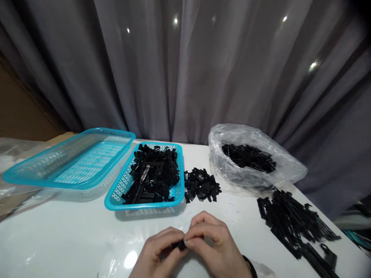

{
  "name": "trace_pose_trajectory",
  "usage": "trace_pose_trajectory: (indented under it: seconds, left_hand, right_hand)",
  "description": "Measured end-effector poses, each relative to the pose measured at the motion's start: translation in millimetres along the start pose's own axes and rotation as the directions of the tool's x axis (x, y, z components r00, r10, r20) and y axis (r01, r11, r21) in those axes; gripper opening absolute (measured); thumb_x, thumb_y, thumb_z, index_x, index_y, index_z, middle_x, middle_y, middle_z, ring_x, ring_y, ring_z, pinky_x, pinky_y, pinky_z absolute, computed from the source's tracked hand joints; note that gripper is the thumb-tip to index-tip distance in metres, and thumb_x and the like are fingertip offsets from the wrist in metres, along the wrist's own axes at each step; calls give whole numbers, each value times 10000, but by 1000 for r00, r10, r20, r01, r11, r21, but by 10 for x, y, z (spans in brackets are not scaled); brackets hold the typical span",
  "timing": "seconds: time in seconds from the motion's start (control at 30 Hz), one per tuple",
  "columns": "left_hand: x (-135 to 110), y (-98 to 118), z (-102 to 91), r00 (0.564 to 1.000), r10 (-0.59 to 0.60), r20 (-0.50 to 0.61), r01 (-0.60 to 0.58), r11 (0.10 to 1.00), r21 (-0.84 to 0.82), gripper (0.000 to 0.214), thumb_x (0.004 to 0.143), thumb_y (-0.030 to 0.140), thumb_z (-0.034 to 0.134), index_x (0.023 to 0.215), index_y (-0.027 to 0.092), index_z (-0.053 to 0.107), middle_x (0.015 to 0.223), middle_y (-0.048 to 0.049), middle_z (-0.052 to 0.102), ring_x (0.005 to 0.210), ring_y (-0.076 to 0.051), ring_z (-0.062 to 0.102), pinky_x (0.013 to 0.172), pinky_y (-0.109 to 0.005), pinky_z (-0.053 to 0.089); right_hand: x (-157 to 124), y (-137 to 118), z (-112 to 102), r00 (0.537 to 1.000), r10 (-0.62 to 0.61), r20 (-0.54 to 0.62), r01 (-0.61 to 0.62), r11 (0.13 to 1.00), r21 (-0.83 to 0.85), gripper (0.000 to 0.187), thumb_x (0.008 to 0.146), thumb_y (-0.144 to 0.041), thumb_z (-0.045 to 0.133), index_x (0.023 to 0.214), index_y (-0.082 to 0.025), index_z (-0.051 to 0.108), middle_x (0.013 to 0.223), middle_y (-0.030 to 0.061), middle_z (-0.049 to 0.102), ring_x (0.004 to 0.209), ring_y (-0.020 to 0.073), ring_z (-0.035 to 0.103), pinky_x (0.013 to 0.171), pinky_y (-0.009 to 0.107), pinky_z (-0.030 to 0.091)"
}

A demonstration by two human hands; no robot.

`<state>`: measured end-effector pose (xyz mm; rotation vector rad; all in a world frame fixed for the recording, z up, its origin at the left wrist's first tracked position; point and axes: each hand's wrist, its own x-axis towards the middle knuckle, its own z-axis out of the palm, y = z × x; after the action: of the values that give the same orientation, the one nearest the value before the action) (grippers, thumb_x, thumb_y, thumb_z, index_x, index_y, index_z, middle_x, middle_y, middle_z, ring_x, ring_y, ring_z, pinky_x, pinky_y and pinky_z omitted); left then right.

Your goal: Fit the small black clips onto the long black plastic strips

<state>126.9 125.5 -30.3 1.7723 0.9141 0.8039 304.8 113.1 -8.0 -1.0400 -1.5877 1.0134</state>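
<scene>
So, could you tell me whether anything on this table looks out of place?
The empty blue basket sits askew, apparently raised off the table, and the loose black strips sprawl to the table's right edge.

We're finding no readable txt, labels, brands or nos. anywhere: we're seeing none on the small black plastic piece [180, 244], the nearer turquoise perforated plastic basket [116, 200] or the clear crumpled plastic bag [286, 166].

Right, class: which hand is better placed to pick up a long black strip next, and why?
The right hand, probably: the pile of long black strips lies on the table on its side, nothing between. The left hand would have to cross over. Both pinch one small black part now.
</scene>
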Motion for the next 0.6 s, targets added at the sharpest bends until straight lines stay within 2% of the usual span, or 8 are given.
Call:
trace_pose_trajectory:
  seconds: [0.1, 0.2, 0.27, 0.37, 0.47, 0.6]
  left_hand:
    - [-1, 6, -1, 999, 37, 9, -37, 999, 6, 182, 915, 279, 524, 863, 190, 674, 830, -47, 659, 803, -189, 616, 723, -245, 470]
    - [-1, 0, -2, 997, 81, 14, -81, 997, 15, 162, 923, 252, 516, 895, 198, 667, 854, -41, 663, 825, -181, 620, 736, -238, 468]
    - [-3, -16, -2, 994, 106, 34, -107, 994, 22, 158, 931, 239, 508, 935, 206, 663, 883, -38, 665, 839, -173, 622, 744, -231, 463]
    - [-12, -50, -6, 988, 130, 78, -134, 990, 49, 164, 941, 227, 492, 936, 199, 653, 868, -37, 658, 816, -161, 620, 725, -217, 451]
    - [-27, -57, -17, 979, 154, 130, -167, 981, 96, 194, 950, 229, 465, 890, 181, 642, 818, -43, 645, 760, -152, 609, 678, -207, 436]
    - [-38, 31, -41, 970, 109, 216, -146, 976, 164, 238, 956, 252, 445, 874, 177, 657, 784, -50, 637, 721, -161, 594, 657, -217, 438]
  right_hand:
    - [6, 4, 18, 998, 63, 21, -64, 997, 33, 129, 725, -97, 640, 738, -172, 745, 788, 43, 586, 724, 128, 557, 631, 210, 410]
    - [10, 26, 23, 984, 170, 57, -176, 974, 143, 59, 694, -135, 668, 732, -143, 713, 805, 46, 582, 711, 128, 535, 628, 224, 396]
    - [11, 47, 13, 964, 236, 120, -259, 935, 244, 82, 682, -174, 691, 745, -124, 679, 817, 45, 573, 686, 116, 504, 614, 227, 376]
    - [8, 70, -16, 917, 312, 248, -384, 861, 334, 198, 674, -230, 722, 791, -109, 619, 722, 13, 537, 612, 85, 428, 561, 206, 322]
    - [0, 72, -39, 893, 328, 308, -422, 847, 322, 269, 669, -256, 737, 826, -104, 580, 690, 2, 525, 618, 84, 424, 562, 193, 325]
    - [-19, 67, -52, 874, 342, 345, -441, 856, 270, 218, 665, -202, 727, 790, -104, 577, 648, -16, 510, 584, 61, 421, 539, 164, 330]
